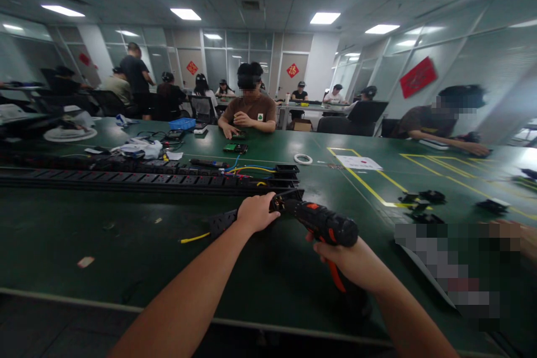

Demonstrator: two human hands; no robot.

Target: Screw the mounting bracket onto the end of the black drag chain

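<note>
My right hand [344,257] is wrapped round the grip of a black-and-orange cordless drill [325,222], which points left. The drill's front end meets a black part [222,222] that my left hand [255,212] grips and steadies above the green table. Small brass-coloured bits show on this part beside my left fingertips; my hand hides its middle. A short yellow cable [195,238] sticks out at its left end. Just behind my left hand lie long black power strips [168,180] with rows of sockets, and blue and yellow wires come out near their right ends.
Across the green table [126,263] a person [249,109] handles a small board. Another person sits far right, and a hand [518,235] reaches in there. A white tape roll [302,159], a paper sheet [358,163] and black parts [422,204] lie about. Tangled cables and bags lie left.
</note>
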